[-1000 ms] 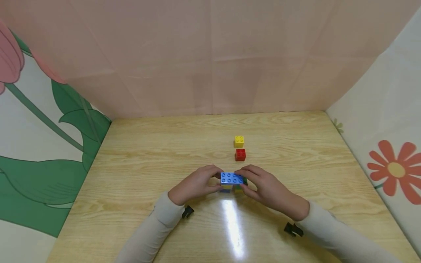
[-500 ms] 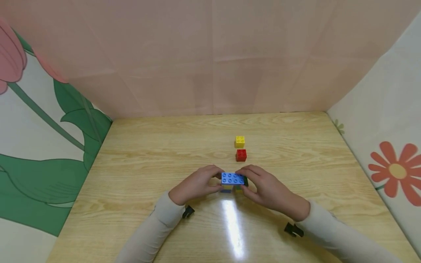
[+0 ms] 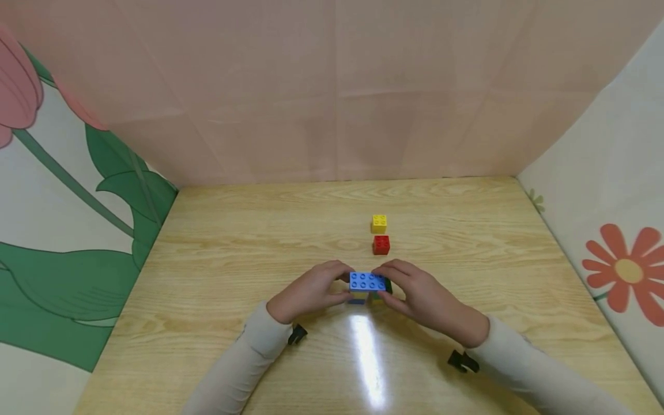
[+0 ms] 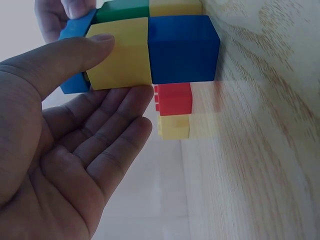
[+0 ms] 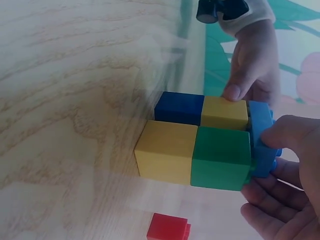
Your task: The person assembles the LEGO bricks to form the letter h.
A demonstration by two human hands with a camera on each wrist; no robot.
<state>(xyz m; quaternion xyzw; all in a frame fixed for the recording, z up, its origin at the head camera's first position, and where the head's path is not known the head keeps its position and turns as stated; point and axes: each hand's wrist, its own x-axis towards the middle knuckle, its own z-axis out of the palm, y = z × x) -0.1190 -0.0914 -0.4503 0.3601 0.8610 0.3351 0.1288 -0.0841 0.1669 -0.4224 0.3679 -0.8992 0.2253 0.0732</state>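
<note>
A light blue eight-stud toy brick [image 3: 367, 281] lies across the tops of two short stacks. The left stack is a yellow brick [image 4: 127, 60] on a dark blue brick [image 4: 182, 50]; the right one is a green brick [image 5: 221, 159] on another yellow brick [image 5: 166, 151]. My left hand [image 3: 313, 293] holds the left stack's yellow brick between thumb and fingers. My right hand [image 3: 422, 297] pinches the light blue brick near its right end. In the right wrist view, green studs show beside that brick, and the green brick juts out to its right.
Behind the stacks, a red brick [image 3: 381, 245] and a yellow four-stud brick [image 3: 379, 223] stand in a line on the wooden table [image 3: 233, 242]. A pink cloth wall [image 3: 332, 115] closes off the back; flower-printed panels stand at both sides.
</note>
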